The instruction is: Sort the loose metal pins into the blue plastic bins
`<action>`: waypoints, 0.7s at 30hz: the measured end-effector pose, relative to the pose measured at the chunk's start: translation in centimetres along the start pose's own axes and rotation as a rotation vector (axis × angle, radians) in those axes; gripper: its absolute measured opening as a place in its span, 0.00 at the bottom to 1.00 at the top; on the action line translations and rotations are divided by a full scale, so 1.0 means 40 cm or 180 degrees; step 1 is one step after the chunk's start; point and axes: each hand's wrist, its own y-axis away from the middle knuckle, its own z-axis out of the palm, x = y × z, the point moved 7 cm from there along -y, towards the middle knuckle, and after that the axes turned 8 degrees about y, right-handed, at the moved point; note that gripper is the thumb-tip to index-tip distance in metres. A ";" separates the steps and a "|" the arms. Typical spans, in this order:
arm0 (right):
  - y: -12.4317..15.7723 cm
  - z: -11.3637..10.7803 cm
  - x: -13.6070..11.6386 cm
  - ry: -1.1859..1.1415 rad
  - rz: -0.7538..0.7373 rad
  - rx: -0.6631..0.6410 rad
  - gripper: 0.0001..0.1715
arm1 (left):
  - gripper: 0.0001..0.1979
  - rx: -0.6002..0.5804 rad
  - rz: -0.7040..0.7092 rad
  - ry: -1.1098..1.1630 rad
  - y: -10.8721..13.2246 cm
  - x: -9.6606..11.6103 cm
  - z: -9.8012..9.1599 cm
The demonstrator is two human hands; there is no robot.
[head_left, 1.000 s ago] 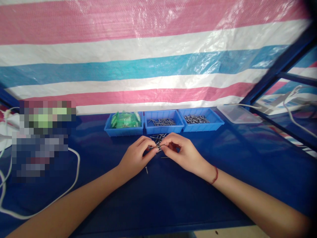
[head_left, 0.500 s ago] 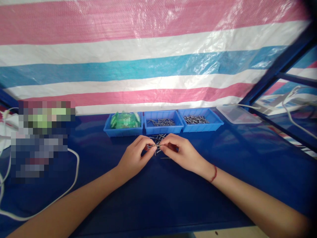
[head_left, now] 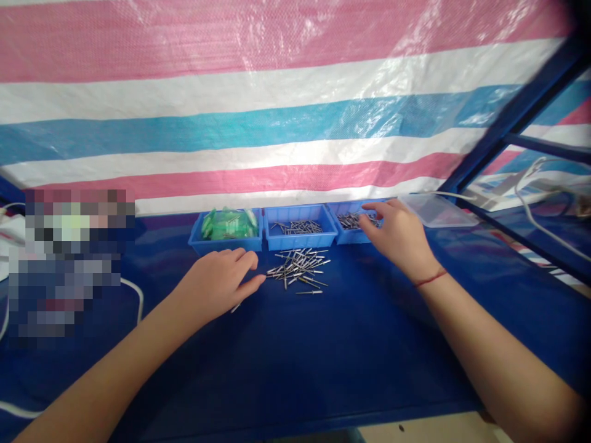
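Thumb and fingers apart, my left hand (head_left: pixel 221 280) hovers over the table just left of a loose pile of blind rivets (head_left: pixel 300 266). The end of one rivet (head_left: pixel 236 307) shows below its palm; whether it touches the hand I cannot tell. My right hand (head_left: pixel 397 237) reaches over the right blue bin (head_left: pixel 353 239), which holds short metal pieces (head_left: pixel 351 220). Its thumb and forefinger are spread, with nothing visible between them. One single rivet (head_left: pixel 309 292) lies in front of the pile.
In the middle blue bin (head_left: pixel 300 241) lie more rivets. The left blue bin (head_left: pixel 226 247) contains green plastic packets (head_left: pixel 229 223). A clear plastic lid (head_left: pixel 438 210) rests beyond my right hand. White cable (head_left: pixel 140 301) runs along the left, beside a blurred-out area. Striped sheeting (head_left: pixel 277 135) hangs behind.
My hands were together over the pile, pinching a small thin piece between them. They have parted: the left moved left and opened, the right moved to the right bin and opened.
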 end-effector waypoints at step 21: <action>0.165 0.009 -0.305 -0.2532 -0.1019 -0.1323 0.07 | 0.09 0.0378 -0.0148 0.2245 -0.038 0.041 0.086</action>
